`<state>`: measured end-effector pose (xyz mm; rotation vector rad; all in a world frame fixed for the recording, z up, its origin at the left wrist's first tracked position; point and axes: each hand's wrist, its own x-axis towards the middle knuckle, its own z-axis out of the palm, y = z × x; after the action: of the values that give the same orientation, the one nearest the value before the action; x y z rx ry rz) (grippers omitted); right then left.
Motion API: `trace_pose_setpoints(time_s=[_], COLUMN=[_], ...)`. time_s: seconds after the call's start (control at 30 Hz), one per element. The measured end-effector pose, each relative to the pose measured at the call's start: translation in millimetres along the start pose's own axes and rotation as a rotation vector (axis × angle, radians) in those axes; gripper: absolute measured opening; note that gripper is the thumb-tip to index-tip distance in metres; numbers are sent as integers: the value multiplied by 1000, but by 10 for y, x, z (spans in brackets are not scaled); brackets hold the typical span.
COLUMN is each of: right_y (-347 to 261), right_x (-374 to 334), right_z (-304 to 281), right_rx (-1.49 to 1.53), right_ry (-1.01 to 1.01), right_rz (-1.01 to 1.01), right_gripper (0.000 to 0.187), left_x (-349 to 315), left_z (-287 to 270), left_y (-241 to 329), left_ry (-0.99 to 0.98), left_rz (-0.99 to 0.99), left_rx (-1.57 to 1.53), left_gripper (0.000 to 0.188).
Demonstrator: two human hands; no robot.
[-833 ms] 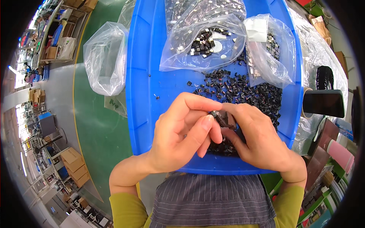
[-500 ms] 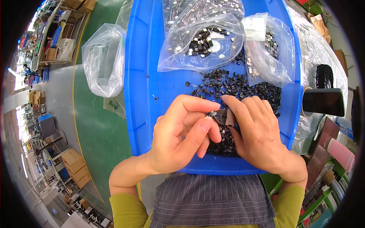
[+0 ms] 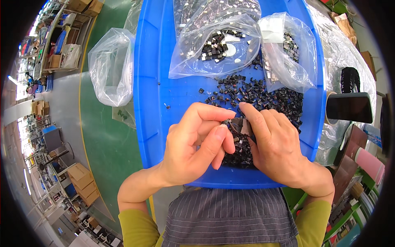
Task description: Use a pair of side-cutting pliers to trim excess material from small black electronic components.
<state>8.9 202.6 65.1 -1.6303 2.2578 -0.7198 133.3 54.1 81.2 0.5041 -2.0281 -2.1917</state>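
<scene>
Hands (image 3: 234,142) lower now; clear bags (image 3: 218,45) atop blue tray (image 3: 152,82).

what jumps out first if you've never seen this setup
The big blue tray fills the middle, strewn with a heap of small black parts. Over its near edge, the left hand and right hand meet, pinching a small dark piece between them. Clear plastic bags of parts lie at the far end.

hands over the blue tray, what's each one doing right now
Left hand: closed, pinching a small dark part.
Right hand: closed on the same small dark part.
</scene>
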Motion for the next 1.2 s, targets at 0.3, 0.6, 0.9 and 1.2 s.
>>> trace_pose_setpoints(time_s=[0.3, 0.6, 0.9, 1.2], right_y=[-52, -1, 25, 4], right_x=[77, 156, 71, 51], right_z=[-200, -290, -70, -56], right_rx=[740, 864, 326, 55], right_ry=[-342, -524, -79, -16], right_rz=[172, 229, 13, -24], right_gripper=[35, 30, 42, 57], left_x=[12, 29, 2, -13], left_z=[-97, -51, -15, -1], left_y=[61, 39, 10, -34], left_ry=[-81, -11, -4, -10], left_rz=[-171, -136, 20, 84], left_rx=[-369, -243, -12, 31], left_gripper=[21, 25, 23, 24])
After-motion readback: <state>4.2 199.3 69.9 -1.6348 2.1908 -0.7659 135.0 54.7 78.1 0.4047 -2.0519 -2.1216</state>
